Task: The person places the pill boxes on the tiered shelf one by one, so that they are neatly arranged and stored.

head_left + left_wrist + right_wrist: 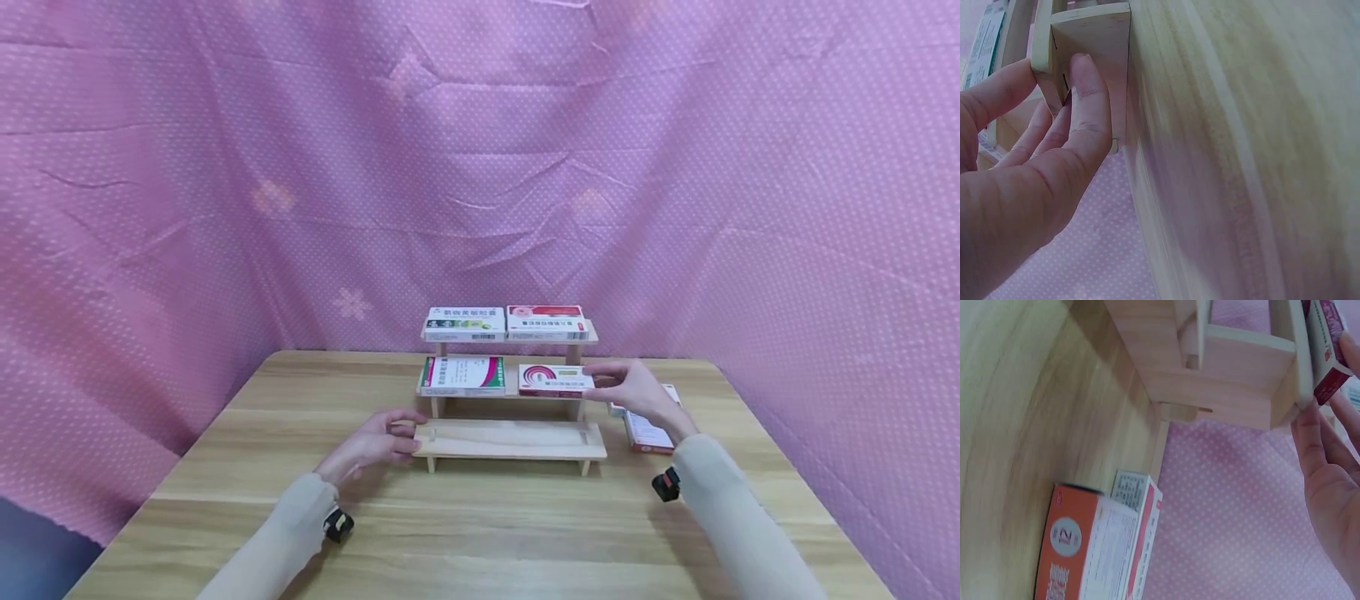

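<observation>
A three-tier wooden display stand (510, 442) stands on the table. My left hand (378, 443) pinches the left end of its lowest board (1044, 47), thumb on one face and fingers on the other. On the middle tier, my right hand (633, 393) holds the right end of a white medicine box with red rings (555, 379); its dark red end (1334, 383) shows in the right wrist view. Left of it on that tier lies a green-and-magenta-edged medicine box (462, 375). The top tier carries a white-and-green box (465, 322) and a red-and-white box (546, 322).
Right of the stand, an orange-ended medicine box (1066, 540) and a white box with a red stripe (1144, 531) lie on the wooden table (480, 533). A pink dotted cloth (480, 167) hangs behind and along both sides.
</observation>
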The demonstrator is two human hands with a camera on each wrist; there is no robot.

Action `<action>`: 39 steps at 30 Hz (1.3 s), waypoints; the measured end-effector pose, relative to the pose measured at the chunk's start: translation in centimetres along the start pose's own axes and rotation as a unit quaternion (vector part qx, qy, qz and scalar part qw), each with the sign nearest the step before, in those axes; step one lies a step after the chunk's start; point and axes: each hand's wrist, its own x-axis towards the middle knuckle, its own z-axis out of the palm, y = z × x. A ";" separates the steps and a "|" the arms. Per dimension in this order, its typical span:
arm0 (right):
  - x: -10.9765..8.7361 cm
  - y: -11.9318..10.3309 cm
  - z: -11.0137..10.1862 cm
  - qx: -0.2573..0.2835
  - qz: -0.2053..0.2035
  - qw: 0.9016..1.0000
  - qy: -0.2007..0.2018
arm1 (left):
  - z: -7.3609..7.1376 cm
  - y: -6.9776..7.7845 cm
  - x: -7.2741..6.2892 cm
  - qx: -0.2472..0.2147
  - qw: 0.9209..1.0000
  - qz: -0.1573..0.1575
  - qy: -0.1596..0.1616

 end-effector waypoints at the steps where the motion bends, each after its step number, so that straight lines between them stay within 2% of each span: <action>1: 0.2 0.1 0.1 -0.001 -0.003 1.000 0.000 | 0.0 0.0 0.0 -0.001 1.000 0.000 0.000; 8: 0.7 -0.2 0.8 0.005 -0.011 1.000 -0.019 | 0.0 0.0 -0.2 -0.005 1.000 -0.011 0.011; 17: 0.9 -0.6 1.2 0.010 -0.006 1.000 -0.020 | 0.2 0.1 -0.1 -0.007 0.999 -0.025 0.032; 22: 1.0 -0.8 1.5 -0.016 -0.003 1.000 -0.004 | 0.2 0.0 0.0 -0.006 0.999 -0.022 0.031; 39: 1.0 -1.1 2.3 -0.051 0.018 0.998 0.032 | 0.3 0.0 0.1 -0.003 0.999 -0.022 0.026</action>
